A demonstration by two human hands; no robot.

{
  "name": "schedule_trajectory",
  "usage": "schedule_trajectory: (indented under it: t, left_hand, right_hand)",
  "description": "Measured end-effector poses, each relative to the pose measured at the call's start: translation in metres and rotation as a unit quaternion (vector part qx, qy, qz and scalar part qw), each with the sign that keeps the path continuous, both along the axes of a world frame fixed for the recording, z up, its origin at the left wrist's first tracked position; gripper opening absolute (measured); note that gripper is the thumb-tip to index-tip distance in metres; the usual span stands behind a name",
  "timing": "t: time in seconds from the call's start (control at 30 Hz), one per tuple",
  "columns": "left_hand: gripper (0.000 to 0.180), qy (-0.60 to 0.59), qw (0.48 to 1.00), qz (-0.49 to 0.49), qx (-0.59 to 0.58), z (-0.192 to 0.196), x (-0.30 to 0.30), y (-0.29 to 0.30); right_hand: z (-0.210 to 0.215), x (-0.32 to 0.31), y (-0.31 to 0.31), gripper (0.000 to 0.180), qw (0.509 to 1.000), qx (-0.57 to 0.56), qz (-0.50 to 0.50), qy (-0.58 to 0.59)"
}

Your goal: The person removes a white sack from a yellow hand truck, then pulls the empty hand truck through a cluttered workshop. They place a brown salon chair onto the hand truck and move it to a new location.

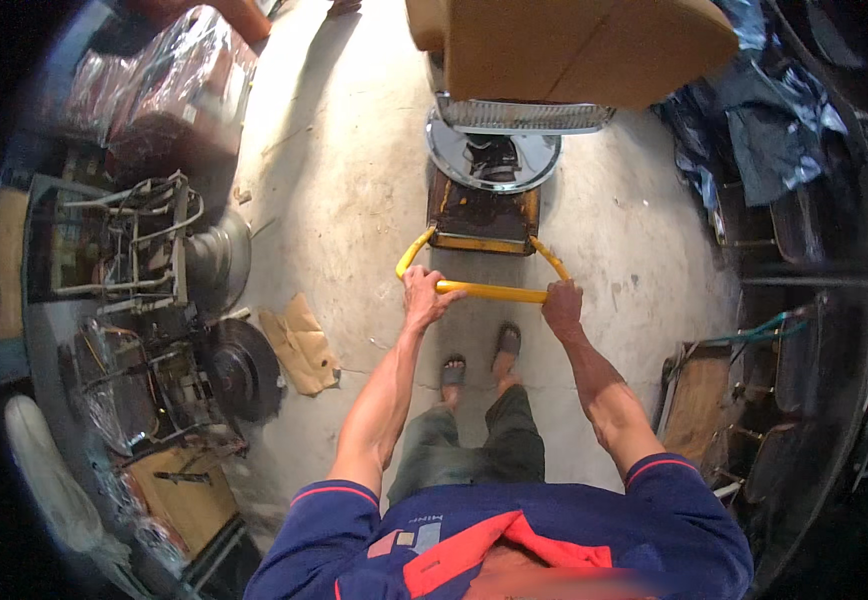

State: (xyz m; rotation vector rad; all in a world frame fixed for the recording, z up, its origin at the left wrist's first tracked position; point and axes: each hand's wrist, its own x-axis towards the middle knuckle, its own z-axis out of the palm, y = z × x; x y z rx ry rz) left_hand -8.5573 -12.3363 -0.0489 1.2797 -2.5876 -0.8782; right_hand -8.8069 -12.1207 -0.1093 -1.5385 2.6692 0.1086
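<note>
Both of my hands are closed round the yellow handle (pixel 494 292) of a low cart. My left hand (pixel 422 295) grips its left bend, and my right hand (pixel 562 303) grips the right end. The bar joins a dark cart platform (pixel 484 222) with worn yellow edges, just beyond my feet. On that platform rests the round chrome base (pixel 444 150) of a large chair. A ribbed metal footrest (pixel 524 117) and a brown padded part (pixel 574 50) of the chair rise above it, hiding much of the base.
Plastic-wrapped dark red seats (pixel 179 100) stand at the far left. Nearer are metal chair frames (pixel 134 240), a round black base (pixel 242 370) and flattened cardboard (pixel 299 345) on the concrete floor (pixel 304 190). Along the right lie dark plastic sheeting (pixel 774 130) and a wooden panel (pixel 694 405).
</note>
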Motion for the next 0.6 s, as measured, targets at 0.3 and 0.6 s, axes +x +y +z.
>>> schedule_trajectory:
  t: [0.3, 0.6]
  left_hand:
    - [0.055, -0.02, 1.0, -0.02, 0.005, 0.007, 0.171, 0.109]
    - [0.055, 0.022, 0.999, -0.035, -0.027, 0.011, 0.336, 0.236]
  right_hand:
    - [0.05, 0.186, 0.112, 0.011, 0.998, 0.023, -0.04, -0.036]
    - [0.065, 0.354, 0.236, 0.011, 0.996, 0.073, -0.047, -0.015]
